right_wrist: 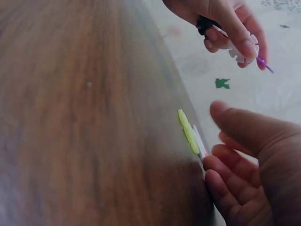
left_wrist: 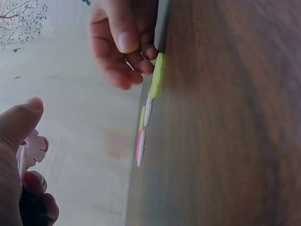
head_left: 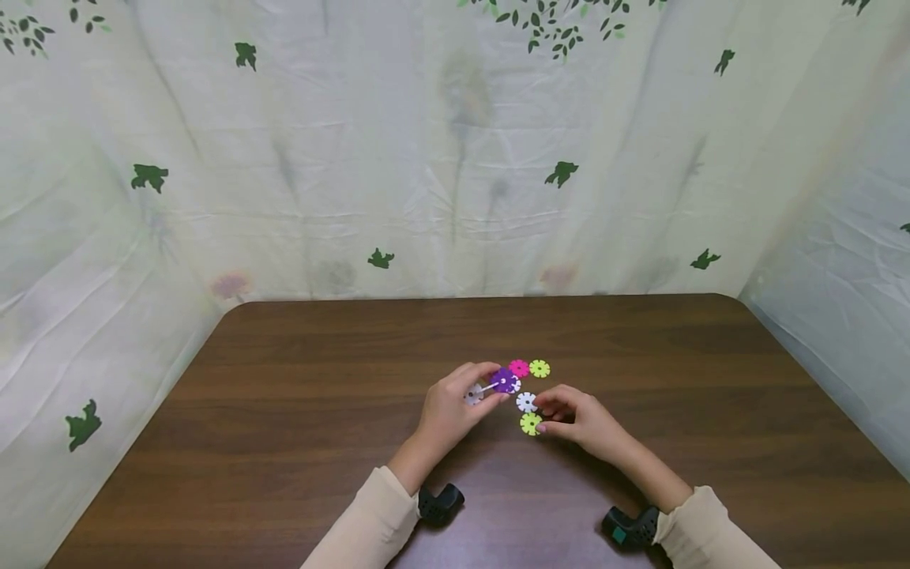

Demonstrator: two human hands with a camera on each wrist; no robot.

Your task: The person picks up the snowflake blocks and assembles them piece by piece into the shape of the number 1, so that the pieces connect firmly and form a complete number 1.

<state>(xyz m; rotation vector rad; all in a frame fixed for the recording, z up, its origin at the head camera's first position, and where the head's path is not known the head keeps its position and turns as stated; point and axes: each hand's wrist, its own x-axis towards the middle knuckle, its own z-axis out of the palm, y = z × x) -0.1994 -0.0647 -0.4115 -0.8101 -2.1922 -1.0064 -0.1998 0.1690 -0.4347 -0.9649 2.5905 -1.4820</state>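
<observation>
My left hand (head_left: 442,411) pinches a few notched plastic discs joined together, held above the table: a purple disc (head_left: 503,380) and a white disc (head_left: 472,395) at its side. In the right wrist view the purple disc (right_wrist: 265,65) appears edge-on beyond the left thumb. My right hand (head_left: 586,427) hovers with loosely bent fingers beside a white disc (head_left: 526,402) and a yellow-green disc (head_left: 529,424) lying on the table. Its fingertips are at these discs; whether they touch is unclear. Nothing shows between its thumb and fingers in the right wrist view.
Farther back on the brown table (head_left: 320,356) lie a pink disc (head_left: 519,368), another yellow-green disc (head_left: 539,368) and a white disc (head_left: 516,385) partly hidden by the purple one. A pale patterned curtain (head_left: 426,158) surrounds the table's back and sides.
</observation>
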